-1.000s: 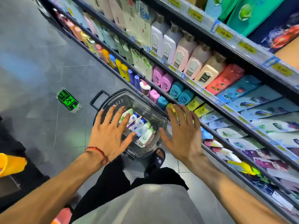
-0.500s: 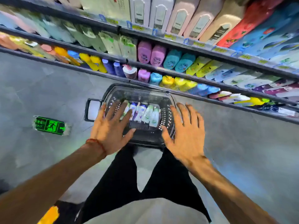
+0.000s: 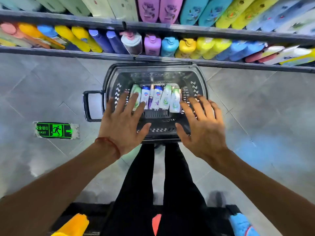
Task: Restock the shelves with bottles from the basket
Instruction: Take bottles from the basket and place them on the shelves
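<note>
A dark plastic basket (image 3: 154, 74) stands on the floor against the bottom shelf (image 3: 153, 58). Several white, green and purple bottles (image 3: 157, 97) lie side by side in it. My left hand (image 3: 125, 123) hovers over the basket's left side with fingers spread and straight, its fingertips above the leftmost bottle. Spread in the same way, my right hand (image 3: 202, 126) hangs over the basket's right rim and holds nothing. Rows of coloured bottles (image 3: 151, 43) fill the low shelves beyond.
A green exit sign sticker (image 3: 56, 130) lies on the grey tiled floor to the left. The basket's handle (image 3: 89, 105) sticks out leftward. My dark trouser legs (image 3: 163, 184) stand just behind the basket. More coloured goods show at the bottom edge.
My view has swung down and squared up over the basket, which now sits straight ahead under the shelves. Both hands stay spread and empty above it.
</note>
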